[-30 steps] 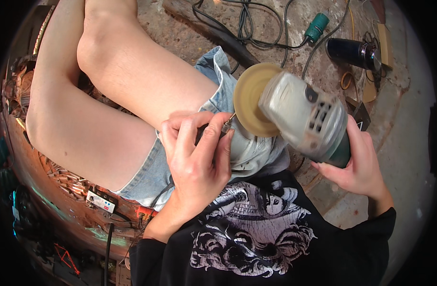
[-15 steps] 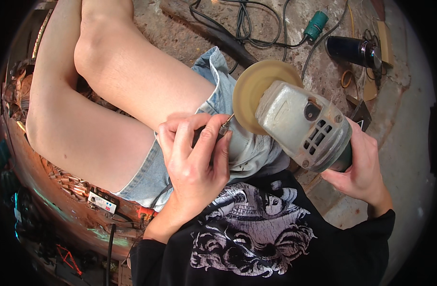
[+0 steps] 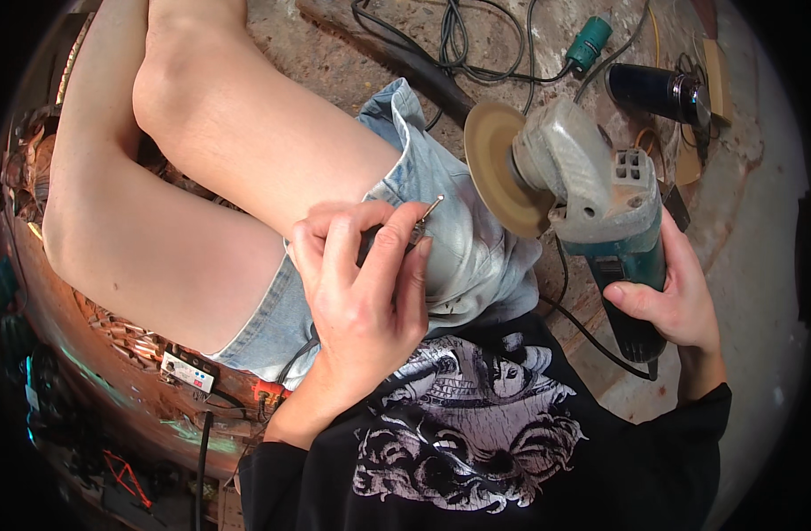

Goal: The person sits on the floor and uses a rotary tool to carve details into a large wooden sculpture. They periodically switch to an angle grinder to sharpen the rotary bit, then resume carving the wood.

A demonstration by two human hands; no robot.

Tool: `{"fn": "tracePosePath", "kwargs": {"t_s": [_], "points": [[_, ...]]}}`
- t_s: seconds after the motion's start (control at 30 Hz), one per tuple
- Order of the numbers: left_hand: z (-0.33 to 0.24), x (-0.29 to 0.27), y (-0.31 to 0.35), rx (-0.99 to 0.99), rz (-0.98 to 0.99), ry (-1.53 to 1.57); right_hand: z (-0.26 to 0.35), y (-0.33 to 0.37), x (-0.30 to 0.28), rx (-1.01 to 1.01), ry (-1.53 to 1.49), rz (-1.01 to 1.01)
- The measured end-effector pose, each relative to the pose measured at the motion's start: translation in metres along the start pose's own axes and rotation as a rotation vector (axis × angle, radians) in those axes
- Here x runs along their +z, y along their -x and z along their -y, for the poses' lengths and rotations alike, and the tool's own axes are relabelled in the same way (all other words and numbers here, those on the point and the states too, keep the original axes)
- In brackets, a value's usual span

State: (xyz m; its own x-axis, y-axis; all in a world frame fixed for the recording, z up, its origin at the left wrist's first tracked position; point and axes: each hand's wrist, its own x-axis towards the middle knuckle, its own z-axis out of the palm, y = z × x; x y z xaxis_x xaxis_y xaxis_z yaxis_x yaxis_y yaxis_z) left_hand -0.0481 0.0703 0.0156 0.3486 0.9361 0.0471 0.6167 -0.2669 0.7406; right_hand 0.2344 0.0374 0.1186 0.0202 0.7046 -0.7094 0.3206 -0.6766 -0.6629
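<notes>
My left hand (image 3: 361,283) rests on my denim shorts (image 3: 459,239) and pinches a small metal-tipped tool (image 3: 423,217), its thin tip pointing up and to the right. My right hand (image 3: 671,301) grips the teal body of an angle grinder (image 3: 600,195) with a grey head. The grinder's tan round disc (image 3: 498,168) faces left, a short gap away from the tool's tip. My bare legs fill the upper left.
Black cables (image 3: 476,44) and a green plug (image 3: 591,40) lie on the rough floor at the top. A dark cylinder (image 3: 653,88) sits at the upper right. A power strip (image 3: 189,372) lies at the lower left. The grinder's cord (image 3: 591,341) runs beneath my right wrist.
The grinder has swung away to the right and turned, so its disc now faces left. The disc was close against the tool's tip before; a gap has opened. My left hand stayed put.
</notes>
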Motion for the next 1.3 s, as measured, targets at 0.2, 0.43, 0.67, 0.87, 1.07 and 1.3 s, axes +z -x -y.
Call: {"fn": "tracePosePath", "kwargs": {"t_s": [0.2,0.43,0.67,0.87,1.07,1.3], "points": [[0.0,-0.002,0.0,-0.002,0.016,-0.009,0.0,0.001,-0.002,-0.036,0.026,-0.037],[0.0,-0.002,0.0,-0.02,-0.011,0.028,0.001,0.003,0.001,-0.189,0.254,-0.056],[0.0,-0.001,-0.001,-0.019,-0.015,0.028,0.009,0.012,-0.003,-0.231,0.576,-0.05],[0.0,-0.002,0.0,-0.018,-0.018,0.037,0.004,0.011,0.0,-0.365,0.665,-0.098],[0.0,-0.001,0.001,-0.02,-0.031,0.036,0.005,0.01,0.001,-0.398,0.746,-0.085],[0.002,-0.001,0.0,-0.003,-0.044,0.04,0.012,0.009,0.006,-0.497,0.87,-0.072]]}}
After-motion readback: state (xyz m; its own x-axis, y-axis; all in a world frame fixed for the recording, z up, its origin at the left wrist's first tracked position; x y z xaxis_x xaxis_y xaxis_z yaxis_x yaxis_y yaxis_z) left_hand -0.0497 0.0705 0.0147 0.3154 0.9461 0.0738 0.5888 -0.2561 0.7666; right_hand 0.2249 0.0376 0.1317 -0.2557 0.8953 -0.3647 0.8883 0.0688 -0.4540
